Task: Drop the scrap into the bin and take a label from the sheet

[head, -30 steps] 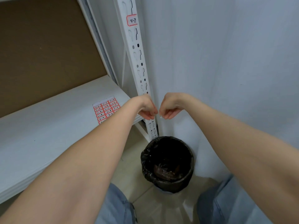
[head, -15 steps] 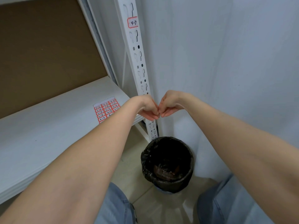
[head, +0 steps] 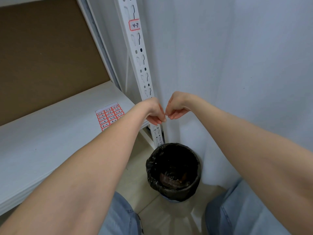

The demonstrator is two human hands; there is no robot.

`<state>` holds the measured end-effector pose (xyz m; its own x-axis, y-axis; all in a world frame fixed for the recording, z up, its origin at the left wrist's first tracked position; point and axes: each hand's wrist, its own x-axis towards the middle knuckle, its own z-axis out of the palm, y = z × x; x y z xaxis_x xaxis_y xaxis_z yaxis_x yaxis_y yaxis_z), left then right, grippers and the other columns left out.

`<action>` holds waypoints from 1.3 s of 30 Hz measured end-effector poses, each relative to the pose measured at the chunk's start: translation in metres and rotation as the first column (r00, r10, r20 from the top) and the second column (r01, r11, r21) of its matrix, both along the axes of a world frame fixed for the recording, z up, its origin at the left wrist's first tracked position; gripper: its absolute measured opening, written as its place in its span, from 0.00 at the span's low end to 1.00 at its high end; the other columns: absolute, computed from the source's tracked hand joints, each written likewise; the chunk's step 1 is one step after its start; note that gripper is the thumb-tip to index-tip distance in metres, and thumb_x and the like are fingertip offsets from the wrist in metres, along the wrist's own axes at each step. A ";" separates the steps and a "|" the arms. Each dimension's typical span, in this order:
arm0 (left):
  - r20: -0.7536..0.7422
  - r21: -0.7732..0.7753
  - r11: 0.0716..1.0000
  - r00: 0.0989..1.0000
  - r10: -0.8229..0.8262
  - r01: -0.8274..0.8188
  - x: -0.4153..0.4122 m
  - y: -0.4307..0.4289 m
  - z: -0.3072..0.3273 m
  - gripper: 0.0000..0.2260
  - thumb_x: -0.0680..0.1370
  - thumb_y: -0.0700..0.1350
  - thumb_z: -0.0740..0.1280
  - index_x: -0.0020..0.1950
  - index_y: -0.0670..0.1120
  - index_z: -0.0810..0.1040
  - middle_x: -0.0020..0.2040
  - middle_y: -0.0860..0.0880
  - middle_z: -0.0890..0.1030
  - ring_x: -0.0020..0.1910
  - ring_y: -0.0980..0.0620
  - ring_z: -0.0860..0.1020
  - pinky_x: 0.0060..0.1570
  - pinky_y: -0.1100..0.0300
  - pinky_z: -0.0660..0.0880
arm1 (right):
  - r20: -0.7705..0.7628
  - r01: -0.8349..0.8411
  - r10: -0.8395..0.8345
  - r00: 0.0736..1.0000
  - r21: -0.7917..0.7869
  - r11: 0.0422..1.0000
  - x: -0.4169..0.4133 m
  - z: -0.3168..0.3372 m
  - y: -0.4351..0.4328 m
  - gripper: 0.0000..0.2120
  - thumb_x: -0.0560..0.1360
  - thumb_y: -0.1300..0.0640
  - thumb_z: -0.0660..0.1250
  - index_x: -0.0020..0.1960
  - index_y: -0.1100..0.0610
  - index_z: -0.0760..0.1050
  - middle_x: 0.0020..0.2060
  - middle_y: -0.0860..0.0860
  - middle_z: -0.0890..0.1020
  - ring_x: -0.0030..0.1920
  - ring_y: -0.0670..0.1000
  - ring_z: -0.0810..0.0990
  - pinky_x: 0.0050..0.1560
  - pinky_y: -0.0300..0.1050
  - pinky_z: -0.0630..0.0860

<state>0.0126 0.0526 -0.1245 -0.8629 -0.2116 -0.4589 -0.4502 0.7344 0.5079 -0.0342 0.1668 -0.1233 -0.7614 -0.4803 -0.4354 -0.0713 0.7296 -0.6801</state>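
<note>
Hands of a person meet in front of a white slotted steel shelf upright (head: 144, 72), directly above a round waste bin lined with a black plastic bag (head: 173, 172). Left hand (head: 153, 111) has its fingers curled downward with thumb and forefinger tips drawn together; right hand (head: 177, 107) is curled likewise, and a tiny white scrap (head: 165, 119), too small to identify, shows between the two sets of fingertips. Whether both hands pinch it or only one cannot be told. Fingertips of the two hands are just beside each other, almost touching. Left of the hands, a white sheet of red-bordered handwritten labels (head: 109, 116) lies flat on the white shelf board (head: 50, 133), near the board's right end. One matching red-bordered label marked "4-7" (head: 134, 25) is stuck high on the upright. Brown backing panel (head: 42, 56) closes the shelf behind. Pale wall (head: 220, 65) stands to the right, and knees in light blue denim (head: 245, 209) flank the bin on a pale tiled floor (head: 169, 217).
</note>
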 end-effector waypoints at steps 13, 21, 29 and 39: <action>-0.008 -0.036 0.999 1.000 -0.021 0.021 -0.008 -0.004 0.001 0.07 0.71 0.36 0.73 0.47 0.41 0.78 0.38 0.45 0.82 0.31 0.55 0.80 0.34 0.64 0.80 | 0.004 -0.017 0.017 1.000 0.000 1.000 -0.004 0.001 -0.001 0.11 0.73 0.66 0.69 0.55 0.66 0.78 0.36 0.56 0.81 0.34 0.48 0.80 0.51 0.46 0.80; 0.005 -0.026 1.000 1.000 -0.014 0.014 -0.009 -0.005 0.005 0.06 0.72 0.33 0.72 0.45 0.42 0.80 0.41 0.44 0.83 0.33 0.54 0.81 0.31 0.64 0.79 | -0.003 -0.024 0.024 1.000 0.009 1.000 -0.007 0.002 -0.002 0.12 0.73 0.66 0.68 0.56 0.66 0.78 0.36 0.56 0.81 0.34 0.48 0.80 0.52 0.46 0.80; -0.102 0.007 0.999 0.994 0.033 -0.032 -0.007 -0.011 0.015 0.05 0.73 0.35 0.71 0.48 0.42 0.79 0.42 0.45 0.82 0.36 0.51 0.82 0.38 0.60 0.81 | -0.045 -0.005 0.004 0.999 -0.038 0.999 -0.011 0.009 -0.007 0.10 0.74 0.65 0.67 0.55 0.65 0.77 0.38 0.57 0.81 0.34 0.49 0.79 0.51 0.46 0.80; -0.628 -0.071 0.962 0.761 0.163 -0.264 -0.006 -0.024 0.067 0.08 0.75 0.40 0.62 0.41 0.50 0.79 0.41 0.46 0.83 0.40 0.48 0.83 0.42 0.50 0.82 | -0.422 0.069 -0.201 0.884 -0.307 0.949 -0.010 0.061 -0.036 0.05 0.70 0.59 0.64 0.36 0.53 0.77 0.40 0.55 0.83 0.42 0.55 0.83 0.49 0.52 0.81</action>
